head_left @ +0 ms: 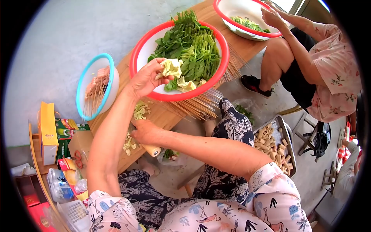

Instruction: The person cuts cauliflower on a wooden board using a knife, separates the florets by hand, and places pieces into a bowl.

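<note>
My left hand (148,76) pinches a pale cauliflower floret (171,68) above the near rim of a red-rimmed white basin (140,50). Bundles of leafy greens (197,50) fill that basin, and more cauliflower (186,84) lies at its near side. My right hand (146,131) is low over the wooden table (164,118), its fingers curled and mostly hidden from view. Just below it a light wooden handle (151,150) sticks out past the table edge; whether my hand touches it, I cannot tell. Cauliflower pieces (141,111) lie on the table beside my right hand.
Many thin skewers (197,105) jut from under the basin. A blue-rimmed bowl (113,81) holds skewered pink pieces. Another person (309,65) sits right, hands over a second red-rimmed basin (222,15). A metal tray (290,149) of tan pieces is below; boxes (49,133) stand left.
</note>
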A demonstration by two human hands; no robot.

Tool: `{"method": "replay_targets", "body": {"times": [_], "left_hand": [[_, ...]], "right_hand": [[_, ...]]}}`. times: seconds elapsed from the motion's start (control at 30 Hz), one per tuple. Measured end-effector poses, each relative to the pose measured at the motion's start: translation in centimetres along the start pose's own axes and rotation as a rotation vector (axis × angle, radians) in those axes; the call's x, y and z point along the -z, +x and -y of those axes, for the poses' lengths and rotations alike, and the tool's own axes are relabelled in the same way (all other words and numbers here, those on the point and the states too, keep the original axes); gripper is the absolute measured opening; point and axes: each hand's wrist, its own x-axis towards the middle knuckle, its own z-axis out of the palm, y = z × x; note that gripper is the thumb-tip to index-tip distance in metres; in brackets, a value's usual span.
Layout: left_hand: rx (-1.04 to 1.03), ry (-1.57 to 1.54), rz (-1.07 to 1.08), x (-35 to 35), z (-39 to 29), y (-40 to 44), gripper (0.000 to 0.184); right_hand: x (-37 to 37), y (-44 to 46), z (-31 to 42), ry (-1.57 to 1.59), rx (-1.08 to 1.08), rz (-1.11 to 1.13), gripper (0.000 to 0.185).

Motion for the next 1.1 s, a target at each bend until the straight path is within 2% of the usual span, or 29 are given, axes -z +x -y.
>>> {"method": "replay_targets", "body": {"times": [0.07,0.13,0.17,0.2,0.27,0.33,0.5,0.57,0.6,0.67,0.73,0.8,0.87,0.9,0.93,1.0,1.07,1.1], "left_hand": [[-0.020,-0.046,-0.048,-0.4,-0.9,-1.3,0.038],[-0.170,-0.156,-0.033,-0.1,-1.7,-3.0,0.037],[-0.230,-0.197,0.012,1.2,-1.7,-3.9,0.042],[-0.229,-0.198,0.009,1.7,-2.1,-5.3,0.042],[-0.351,-0.144,-0.147,2.7,-2.7,-9.2,0.046],[-0.387,-0.163,-0.217,5.5,-2.6,-12.9,0.046],[-0.502,-0.309,-0.448,10.5,0.9,-20.8,0.045],[-0.467,-0.341,-0.580,12.5,3.8,-21.9,0.042],[-0.412,-0.322,-0.582,12.2,4.9,-21.7,0.037],[-0.317,-0.188,-0.633,12.3,7.5,-20.5,0.033],[-0.189,-0.136,-0.790,12.3,9.8,-18.4,0.030],[-0.164,-0.162,-0.779,13.1,11.2,-16.9,0.035],[-0.038,-0.074,-0.756,13.3,11.9,-16.1,0.046],[0.073,0.015,-0.823,12.1,11.1,-15.9,0.051],[0.074,0.018,-0.821,12.1,10.6,-16.1,0.051],[0.180,0.656,-0.969,12.6,9.4,-16.3,0.045],[-0.326,0.963,-1.100,13.9,8.0,-16.5,0.032],[-0.446,0.984,-1.086,12.0,5.7,-15.9,0.028]], "right_hand": [[0.0,-0.3,0.0,0.031,-0.027,0.015,0.033],[0.3,-0.6,0.1,0.064,-0.056,0.029,0.033],[0.4,-0.7,0.1,0.058,-0.071,0.028,0.032],[0.5,-0.8,0.1,0.052,-0.086,0.028,0.031],[0.3,-0.6,-0.3,0.098,-0.079,-0.016,0.031],[0.2,-0.1,-0.9,0.149,-0.069,-0.046,0.031],[2.4,1.7,-1.6,0.306,0.162,-0.336,0.034],[3.2,2.1,-1.4,0.346,0.188,-0.390,0.034],[3.8,1.6,-0.8,0.393,0.152,-0.361,0.032],[4.7,0.9,-0.2,0.437,0.116,-0.330,0.030],[4.9,0.8,0.0,0.440,0.108,-0.358,0.026],[4.9,0.4,0.2,0.417,0.106,-0.341,0.024],[4.6,0.2,0.2,0.391,0.108,-0.321,0.023],[4.3,0.4,-0.1,0.391,0.109,-0.319,0.023],[4.0,0.6,-0.4,0.284,0.168,-0.346,0.023],[3.7,0.8,-1.0,0.179,0.222,-0.390,0.022],[3.6,0.5,-0.8,0.086,0.236,-0.377,0.024],[3.7,0.1,-0.2,0.101,0.126,-0.310,0.025]]}}
